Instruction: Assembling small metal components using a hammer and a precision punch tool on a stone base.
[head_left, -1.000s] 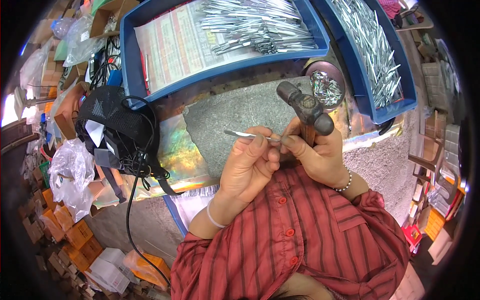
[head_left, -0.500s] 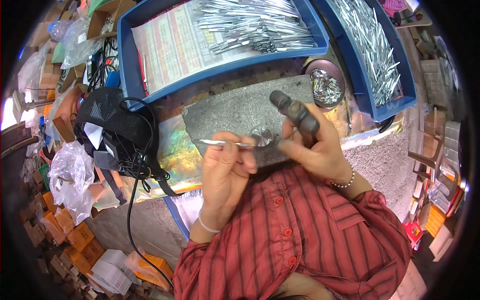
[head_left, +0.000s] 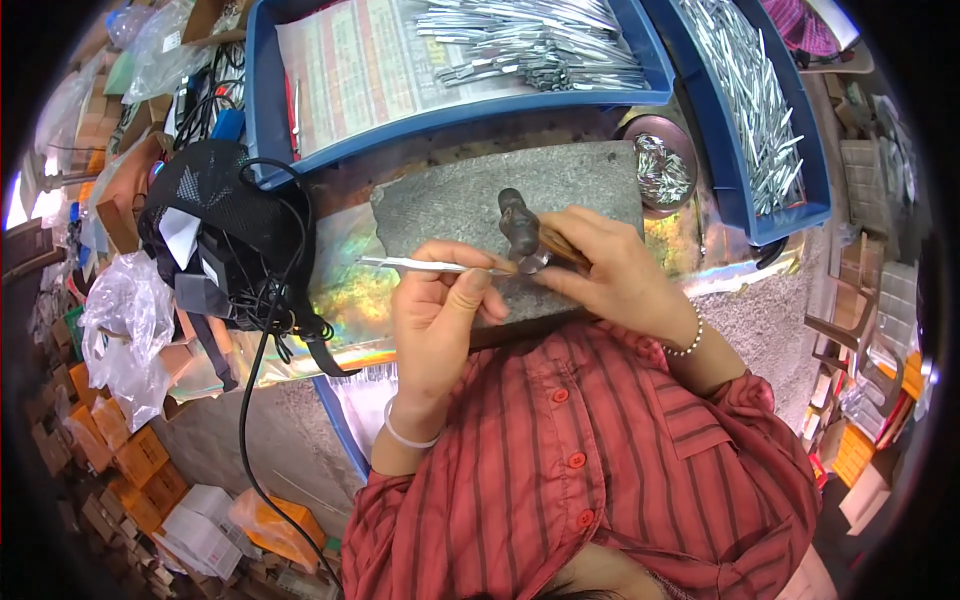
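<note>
While the left hand [head_left: 440, 320] pinches a metal strip [head_left: 425, 265], the hammer [head_left: 522, 232] touches its end.

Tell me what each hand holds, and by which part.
Left hand pinches a thin metal strip at its right end. Right hand grips a small hammer by its handle, near the head.

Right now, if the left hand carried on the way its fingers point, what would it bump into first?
Probably the small hammer held in the right hand, right by the left hand; depth is hard to judge.
</note>
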